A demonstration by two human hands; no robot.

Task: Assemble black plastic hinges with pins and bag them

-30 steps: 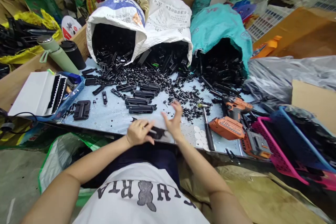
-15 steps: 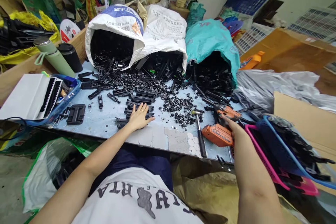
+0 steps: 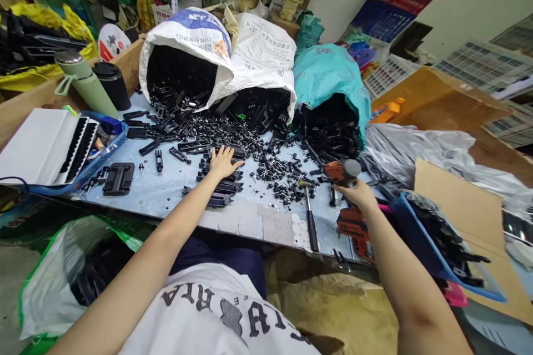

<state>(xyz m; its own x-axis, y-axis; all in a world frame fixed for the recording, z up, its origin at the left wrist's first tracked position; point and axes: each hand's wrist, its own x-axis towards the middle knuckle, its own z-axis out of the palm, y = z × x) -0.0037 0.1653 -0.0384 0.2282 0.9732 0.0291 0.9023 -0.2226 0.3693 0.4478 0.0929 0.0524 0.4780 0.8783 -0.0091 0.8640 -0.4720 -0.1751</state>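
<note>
My left hand (image 3: 224, 162) lies spread and palm down on a row of long black plastic parts (image 3: 216, 197) set side by side. My right hand (image 3: 358, 195) is wrapped round the handle of an orange power drill (image 3: 333, 171). The drill's nose points left, towards the piles of parts, and its orange battery (image 3: 350, 223) shows below the hand. A small black part (image 3: 333, 196) is close to the right fingertips; whether they touch it I cannot tell. Left of the drill lies a hammer (image 3: 311, 224). Many small black-headed pins (image 3: 283, 175) are heaped between the hands.
Two white sacks (image 3: 262, 50) and a teal sack (image 3: 328, 75) spill black parts onto the blue table (image 3: 166, 194). At the left stand a blue basket (image 3: 104, 158), a green flask (image 3: 89, 86) and a black cup (image 3: 113, 86). Another blue basket (image 3: 453, 258) holds parts on the right.
My left hand has moved slightly away from me along the row of parts. The drill in my right hand has turned and shifted left, and its battery now hangs below the hand.
</note>
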